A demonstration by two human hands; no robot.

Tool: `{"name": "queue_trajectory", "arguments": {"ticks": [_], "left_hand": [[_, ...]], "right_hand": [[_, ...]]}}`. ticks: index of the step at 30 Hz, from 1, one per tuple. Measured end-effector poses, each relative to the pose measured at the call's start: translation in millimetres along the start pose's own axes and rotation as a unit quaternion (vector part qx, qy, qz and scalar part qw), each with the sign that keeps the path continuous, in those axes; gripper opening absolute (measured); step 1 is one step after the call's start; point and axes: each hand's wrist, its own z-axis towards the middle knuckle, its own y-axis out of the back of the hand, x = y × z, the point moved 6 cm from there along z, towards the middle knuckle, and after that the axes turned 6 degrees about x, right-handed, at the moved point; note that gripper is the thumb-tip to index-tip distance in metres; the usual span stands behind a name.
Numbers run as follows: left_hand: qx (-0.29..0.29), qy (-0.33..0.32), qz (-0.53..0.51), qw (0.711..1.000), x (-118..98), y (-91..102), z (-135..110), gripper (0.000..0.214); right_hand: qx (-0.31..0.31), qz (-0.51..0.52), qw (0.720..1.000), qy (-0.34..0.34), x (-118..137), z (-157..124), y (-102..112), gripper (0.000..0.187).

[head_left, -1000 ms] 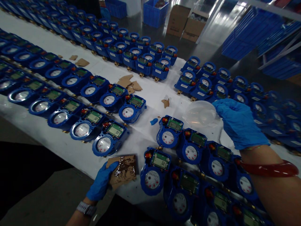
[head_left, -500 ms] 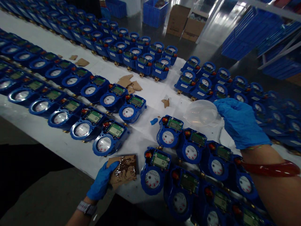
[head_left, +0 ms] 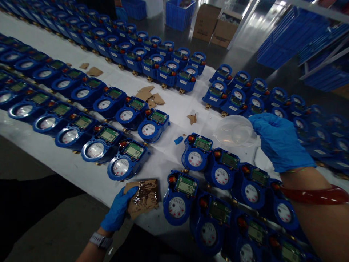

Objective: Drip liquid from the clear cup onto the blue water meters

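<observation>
My left hand (head_left: 117, 209), in a blue glove, grips the left edge of a cardboard piece (head_left: 141, 198) with a wet, dark brown, shiny coating on top. A clear plastic measuring cup (head_left: 231, 131) hangs tilted over the table, held at its right side by my gloved right hand (head_left: 279, 140); the fingers curl round where its handle would be, which they hide. Below the cup sits a blue water meter (head_left: 196, 153) with a bare green circuit board and small display. Another water meter (head_left: 178, 198) stands just right of the cardboard.
Rows of water meters (head_left: 95, 143) cover the table's left side, and more (head_left: 166, 74) line its far edge. Torn cardboard scraps (head_left: 149, 95) and a blue scrap (head_left: 178, 140) lie on the white table cover (head_left: 174, 105). Beyond are cardboard boxes (head_left: 207, 22) and blue crates (head_left: 180, 15).
Almost nothing differs. The cup has shifted very slightly in my right hand; my left hand and the cardboard stay where they were.
</observation>
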Motion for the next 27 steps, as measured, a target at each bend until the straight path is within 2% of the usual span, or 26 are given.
{"name": "queue_trajectory", "arguments": {"ticks": [6, 11, 20, 23, 27], "left_hand": [[0.006, 0.014, -0.001, 1.000, 3, 0.1, 1, 0.063], [0.016, 0.003, 0.005, 1.000, 8, 4.4, 5, 0.062], [0.013, 0.013, 0.010, 1.000, 12, 8.8, 8, 0.068], [0.012, 0.002, 0.017, 1.000, 10, 9.2, 8, 0.067], [0.016, 0.000, 0.026, 1.000, 9, 7.5, 5, 0.064]], "right_hand": [[-0.025, 0.016, 1.000, -0.003, -7, 5, 4, 0.026], [-0.018, 0.017, 1.000, -0.005, -12, 8, 5, 0.036], [0.019, -0.008, 1.000, 0.017, -5, -1, 7, 0.011], [0.016, -0.016, 1.000, 0.015, -3, -2, 7, 0.011], [-0.006, -0.011, 1.000, 0.009, -3, -2, 10, 0.022]]}}
